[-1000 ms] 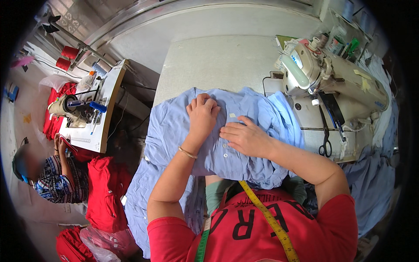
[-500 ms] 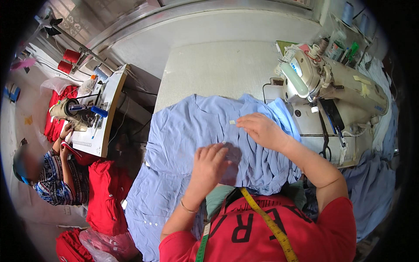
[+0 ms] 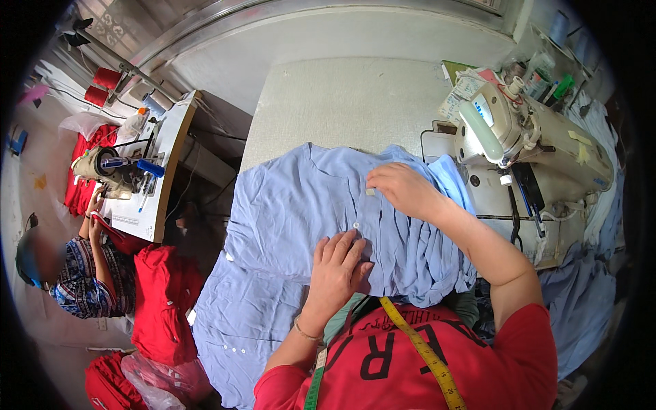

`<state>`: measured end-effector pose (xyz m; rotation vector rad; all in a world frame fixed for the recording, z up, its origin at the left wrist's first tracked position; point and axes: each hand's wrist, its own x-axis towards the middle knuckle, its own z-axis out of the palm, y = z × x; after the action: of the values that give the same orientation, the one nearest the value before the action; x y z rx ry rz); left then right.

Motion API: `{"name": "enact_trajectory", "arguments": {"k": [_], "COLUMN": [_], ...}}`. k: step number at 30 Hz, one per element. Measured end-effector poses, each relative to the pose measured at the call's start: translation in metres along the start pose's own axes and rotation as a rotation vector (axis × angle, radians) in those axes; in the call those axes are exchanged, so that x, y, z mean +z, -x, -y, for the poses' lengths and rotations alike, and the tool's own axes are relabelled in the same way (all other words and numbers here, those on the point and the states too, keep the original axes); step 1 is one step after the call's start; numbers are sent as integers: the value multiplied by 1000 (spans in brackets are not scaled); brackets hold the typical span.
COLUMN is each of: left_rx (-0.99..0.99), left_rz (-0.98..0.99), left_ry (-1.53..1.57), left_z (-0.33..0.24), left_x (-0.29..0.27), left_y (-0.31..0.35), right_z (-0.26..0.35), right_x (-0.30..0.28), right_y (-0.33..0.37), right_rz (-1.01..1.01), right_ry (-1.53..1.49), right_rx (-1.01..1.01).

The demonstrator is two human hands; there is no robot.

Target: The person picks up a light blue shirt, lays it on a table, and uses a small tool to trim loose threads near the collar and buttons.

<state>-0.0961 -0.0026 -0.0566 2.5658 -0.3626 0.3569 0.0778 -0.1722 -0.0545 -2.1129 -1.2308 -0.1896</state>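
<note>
A light-blue button-front garment (image 3: 287, 205) lies spread and wrinkled over the near part of the worktable, hanging over its edge. My left hand (image 3: 338, 263) rests on it with fingers extended, just below a white button (image 3: 356, 225). Farther up and to the right, my right hand (image 3: 403, 188) touches the cloth, its fingers bent and together. A small pale square piece (image 3: 370, 192) shows just under those fingertips; I cannot tell if they hold it.
At the right stands a sewing machine (image 3: 547, 137), with black scissors (image 3: 515, 225) beside it. A yellow tape measure (image 3: 424, 348) hangs down my red shirt. On the left, a co-worker (image 3: 89, 273) handles dark-red cloth at another machine (image 3: 102, 164); red garments (image 3: 164, 301) are piled nearby.
My right fingertips have moved slightly up and left over the small pale piece. My left hand has slid a little down and right, uncovering the button more fully. The view has shifted slightly.
</note>
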Motion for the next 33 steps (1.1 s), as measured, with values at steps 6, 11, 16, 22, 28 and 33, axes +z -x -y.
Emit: {"name": "enact_trajectory", "arguments": {"k": [6,11,16,22,28,33], "left_rx": [-5,20,43,71,36,-339], "left_rz": [15,-5,-81,18,-79,-139], "left_ry": [3,12,78,81,139,587], "left_z": [1,-3,3,2,-2,-8], "left_x": [0,-6,-7,8,11,20], "left_y": [0,-9,-39,-62,-61,-64], "right_z": [4,7,-5,-6,-4,-5], "right_x": [-8,-4,3,2,-6,-9], "right_y": [-3,-8,-15,-23,-25,-17], "right_rz": [39,140,176,166,237,190], "right_ry": [19,45,-63,-137,-113,-566], "right_rx": [58,163,264,336,303,394]}}
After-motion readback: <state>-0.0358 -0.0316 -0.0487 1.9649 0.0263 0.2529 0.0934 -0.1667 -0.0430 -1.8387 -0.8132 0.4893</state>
